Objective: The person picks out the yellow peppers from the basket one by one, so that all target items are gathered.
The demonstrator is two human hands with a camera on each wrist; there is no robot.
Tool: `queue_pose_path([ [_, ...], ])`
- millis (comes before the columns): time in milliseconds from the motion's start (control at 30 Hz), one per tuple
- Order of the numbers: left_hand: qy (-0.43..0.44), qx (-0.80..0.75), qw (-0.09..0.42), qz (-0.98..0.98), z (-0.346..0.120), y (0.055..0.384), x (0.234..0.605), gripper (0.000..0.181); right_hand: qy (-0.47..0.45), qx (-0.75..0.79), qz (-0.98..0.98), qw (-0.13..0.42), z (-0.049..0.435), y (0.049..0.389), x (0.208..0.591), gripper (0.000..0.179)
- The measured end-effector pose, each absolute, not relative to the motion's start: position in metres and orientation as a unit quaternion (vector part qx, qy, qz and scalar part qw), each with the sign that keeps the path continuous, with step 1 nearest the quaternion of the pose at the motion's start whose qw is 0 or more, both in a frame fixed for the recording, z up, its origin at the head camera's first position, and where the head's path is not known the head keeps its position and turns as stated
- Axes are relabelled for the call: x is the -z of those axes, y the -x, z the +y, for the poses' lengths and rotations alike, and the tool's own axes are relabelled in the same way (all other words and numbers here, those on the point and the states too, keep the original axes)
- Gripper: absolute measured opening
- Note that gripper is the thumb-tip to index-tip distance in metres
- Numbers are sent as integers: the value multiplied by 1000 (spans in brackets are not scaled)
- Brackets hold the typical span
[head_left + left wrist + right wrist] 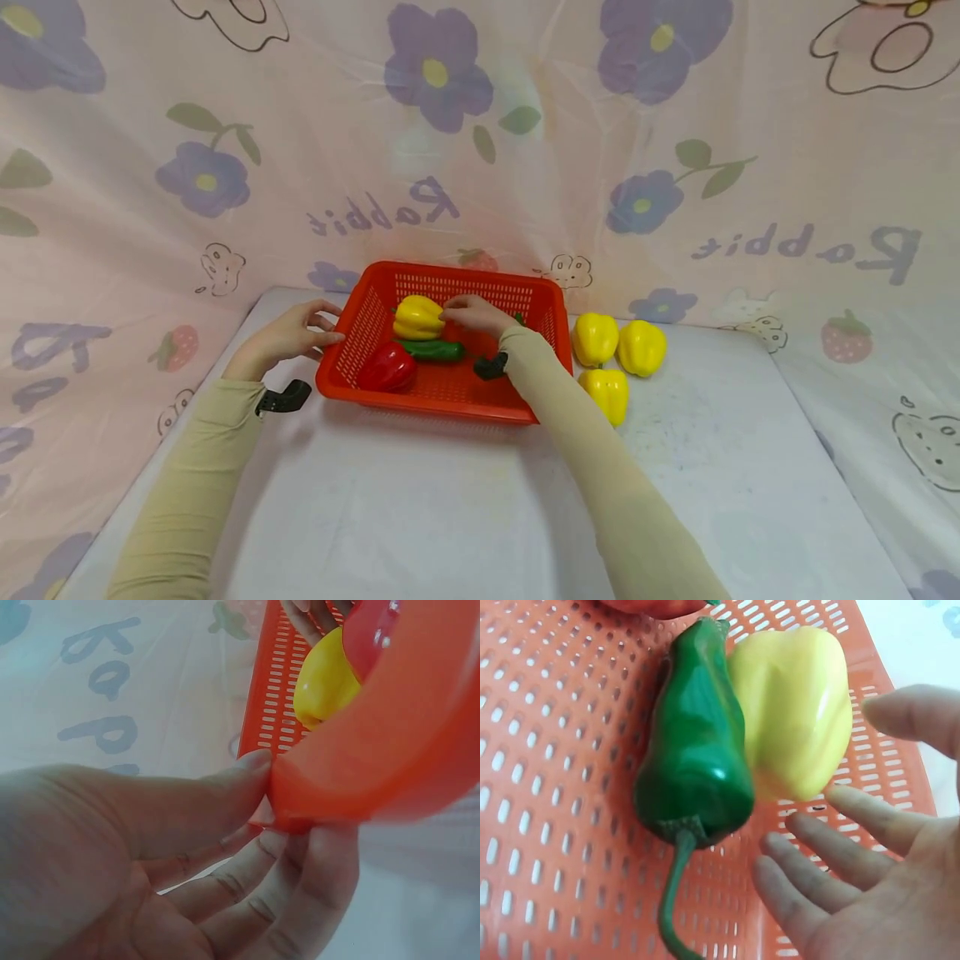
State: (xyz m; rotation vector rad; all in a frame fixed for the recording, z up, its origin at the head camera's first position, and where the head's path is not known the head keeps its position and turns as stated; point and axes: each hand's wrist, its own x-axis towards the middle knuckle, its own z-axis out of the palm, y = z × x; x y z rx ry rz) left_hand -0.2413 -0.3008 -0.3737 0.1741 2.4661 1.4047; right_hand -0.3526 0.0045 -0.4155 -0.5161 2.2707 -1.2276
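Note:
A red plastic basket [442, 407] with slotted walls stands at the back of the table. My left hand [288, 337] grips its left rim; in the left wrist view the thumb lies on the rim [337, 780] and the fingers are below it. Inside are a yellow bell pepper [417, 318], a long green pepper [438, 351] and a red bell pepper [387, 367]. My right hand [480, 315] is inside the basket, beside the yellow pepper. In the right wrist view its fingers are spread near that pepper [802, 712], holding nothing.
Three yellow bell peppers [642, 348] cluster on the white table [450, 517], just right of the basket. Something green [519, 318] shows in the basket behind my right wrist, mostly hidden. A flower-print curtain [510, 183] hangs behind the table.

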Motion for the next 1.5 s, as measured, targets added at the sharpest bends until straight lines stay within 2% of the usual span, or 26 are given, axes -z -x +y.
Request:
queue_pose_path([
  [567,-55,-489,146,858,-303,244,376,52,183,434,854,221,-9,351,412,59],
  [933,-55,-485,152,860,-303,244,376,52,203,452,842,212,-19,350,418,54],
  [1500,-53,-486,156,858,-301,243,373,50,187,443,856,188,-21,351,422,57],
])
